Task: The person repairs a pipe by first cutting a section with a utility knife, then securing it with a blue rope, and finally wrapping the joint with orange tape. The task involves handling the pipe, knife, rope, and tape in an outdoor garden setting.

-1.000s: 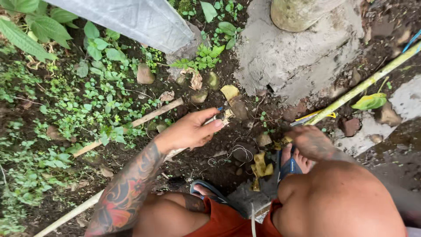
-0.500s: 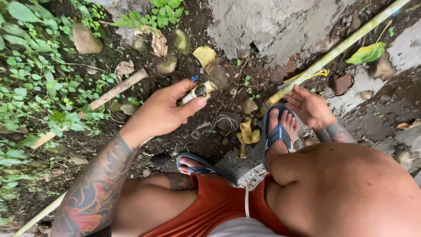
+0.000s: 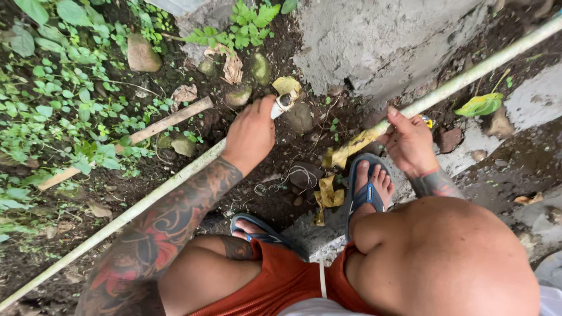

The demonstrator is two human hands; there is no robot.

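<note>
My left hand (image 3: pixel 250 136) is closed around a small tool (image 3: pixel 282 104), its pale tip sticking out past my knuckles toward a yellow leaf (image 3: pixel 287 85) and the stones at the base of the concrete block (image 3: pixel 380 41). I cannot tell what kind of tool it is. My right hand (image 3: pixel 412 144) is curled around a long pale pole (image 3: pixel 468 75), gripping it where it crosses the dirt just beside the block. The pole runs on from there down to the lower left, passing under my left wrist and tattooed forearm. My right foot in a blue sandal (image 3: pixel 366 190) sits just below the right hand, next to some yellowed leaf scraps (image 3: pixel 328 196). A tangle of thin wire (image 3: pixel 275 184) lies on the soil (image 3: pixel 193 76) between my feet and my left hand. Further left a wooden stick (image 3: pixel 158 126) lies among green weeds (image 3: pixel 64 99).
</note>
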